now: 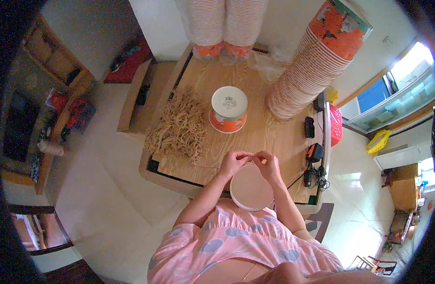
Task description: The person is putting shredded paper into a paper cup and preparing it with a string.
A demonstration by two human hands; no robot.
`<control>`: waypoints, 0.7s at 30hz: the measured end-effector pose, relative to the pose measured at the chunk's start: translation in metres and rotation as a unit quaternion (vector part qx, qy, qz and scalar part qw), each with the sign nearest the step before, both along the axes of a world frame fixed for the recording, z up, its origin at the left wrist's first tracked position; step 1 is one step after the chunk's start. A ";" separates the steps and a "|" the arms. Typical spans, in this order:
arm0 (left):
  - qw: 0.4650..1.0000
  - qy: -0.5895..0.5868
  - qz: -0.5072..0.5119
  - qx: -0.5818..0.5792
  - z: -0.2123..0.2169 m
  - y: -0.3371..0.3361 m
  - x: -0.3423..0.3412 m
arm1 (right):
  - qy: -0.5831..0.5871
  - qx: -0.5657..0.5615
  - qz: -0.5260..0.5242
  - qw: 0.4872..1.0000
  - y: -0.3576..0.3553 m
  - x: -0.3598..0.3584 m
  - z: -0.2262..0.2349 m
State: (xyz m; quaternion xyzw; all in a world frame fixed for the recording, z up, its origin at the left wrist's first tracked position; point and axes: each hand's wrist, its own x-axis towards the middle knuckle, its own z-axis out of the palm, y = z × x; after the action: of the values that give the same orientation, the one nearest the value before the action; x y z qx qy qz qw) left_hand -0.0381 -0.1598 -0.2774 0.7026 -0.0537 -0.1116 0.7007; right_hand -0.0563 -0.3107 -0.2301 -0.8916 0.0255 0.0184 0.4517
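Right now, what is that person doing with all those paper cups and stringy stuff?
A person at a wooden table has both hands at the far rim of a white paper bowl. The left hand and right hand pinch a thin tan string there. A pile of strings lies to the left, an upside-down bowl stands behind, and tall bowl stacks lean nearby.

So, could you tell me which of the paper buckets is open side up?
The bucket under both hands, at the table's near edge; the lone one mid-table stands upside down, like the stacks.
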 end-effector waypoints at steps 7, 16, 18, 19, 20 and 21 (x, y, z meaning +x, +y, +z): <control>0.996 -0.032 -0.005 0.078 0.017 -0.001 -0.002 | -0.036 -0.008 0.003 0.999 -0.002 0.000 -0.007; 0.999 0.003 0.046 -0.010 -0.001 -0.005 0.000 | -0.056 0.008 0.000 0.998 0.004 -0.002 0.000; 1.000 0.000 0.011 0.023 -0.007 -0.004 0.001 | -0.059 -0.002 0.006 0.998 0.004 -0.002 0.000; 1.000 0.000 0.012 0.023 -0.009 -0.003 0.000 | -0.059 -0.002 0.007 0.998 0.005 -0.002 0.001; 0.999 -0.007 0.002 0.035 -0.006 -0.002 0.000 | -0.053 0.004 0.006 0.999 0.005 -0.002 0.002; 0.999 -0.013 -0.008 0.047 -0.003 -0.002 -0.001 | -0.046 0.009 0.006 0.999 0.005 -0.003 0.003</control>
State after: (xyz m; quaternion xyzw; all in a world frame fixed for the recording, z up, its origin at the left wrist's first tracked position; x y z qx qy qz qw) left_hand -0.0387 -0.1619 -0.2805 0.7359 -0.0635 -0.1106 0.6650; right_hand -0.0589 -0.3054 -0.2269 -0.8875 -0.0007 -0.0200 0.4604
